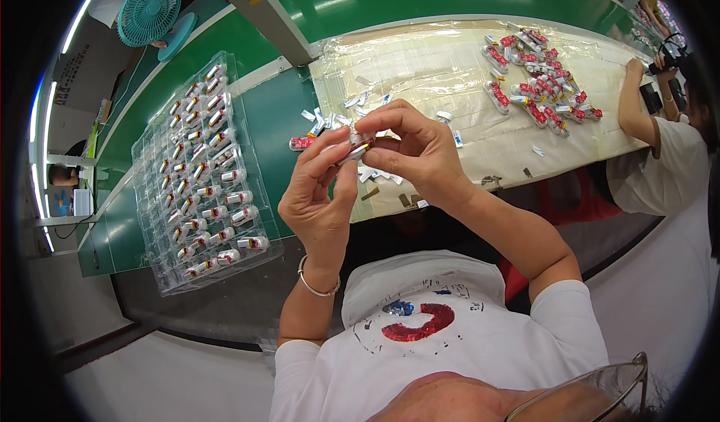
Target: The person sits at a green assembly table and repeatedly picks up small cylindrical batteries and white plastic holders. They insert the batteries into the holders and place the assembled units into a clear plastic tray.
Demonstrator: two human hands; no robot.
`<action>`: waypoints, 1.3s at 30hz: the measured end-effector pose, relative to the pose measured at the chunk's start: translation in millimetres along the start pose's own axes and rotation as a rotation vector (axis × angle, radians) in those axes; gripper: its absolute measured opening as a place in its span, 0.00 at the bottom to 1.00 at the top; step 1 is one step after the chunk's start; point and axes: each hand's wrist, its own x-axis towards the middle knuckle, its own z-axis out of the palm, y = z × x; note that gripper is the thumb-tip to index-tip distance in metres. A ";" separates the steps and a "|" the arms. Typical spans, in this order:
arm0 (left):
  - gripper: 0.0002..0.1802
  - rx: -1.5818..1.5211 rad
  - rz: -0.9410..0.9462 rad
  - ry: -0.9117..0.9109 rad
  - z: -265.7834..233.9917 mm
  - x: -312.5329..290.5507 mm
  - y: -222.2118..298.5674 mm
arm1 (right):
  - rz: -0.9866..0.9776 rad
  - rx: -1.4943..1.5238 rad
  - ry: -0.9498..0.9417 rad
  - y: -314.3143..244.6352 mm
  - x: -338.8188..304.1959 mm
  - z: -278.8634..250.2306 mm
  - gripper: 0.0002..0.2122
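Observation:
Above the near edge of the covered bench, both my hands meet at one small white, red and silver piece (358, 150). It looks like a little bottle or toy part, but its exact kind is hard to make out. My left hand (321, 186) pinches it from the left between thumb and fingers. From the right, my right hand (420, 152) has its thumb and fingertips closed on the same piece. A similar red and white piece (301, 144) lies just beyond my left hand. Small white and blue slips (351, 101) are scattered around and behind my fingers.
At left, a clear plastic tray (271, 253) holds rows of similar pieces. More red and white pieces (544, 84) are heaped at the far right, near another person's arm (637, 111). A metal post (262, 17) rises beyond my hands; a teal fan (150, 11) stands far left.

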 end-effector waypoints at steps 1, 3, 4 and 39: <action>0.15 0.011 0.005 -0.008 -3.0 0.9 -2.9 | 0.010 -0.012 0.001 1.6 0.7 0.6 0.15; 0.17 -0.003 0.009 0.001 -4.1 2.1 -4.4 | 0.027 0.008 -0.014 3.0 3.6 1.8 0.17; 0.17 -0.027 0.008 0.018 -3.3 2.4 -4.4 | 0.034 0.039 -0.030 3.7 5.9 2.3 0.19; 0.12 0.576 -0.044 0.094 -223.5 75.8 -0.5 | 0.356 -0.116 -0.185 22.0 36.0 43.2 0.17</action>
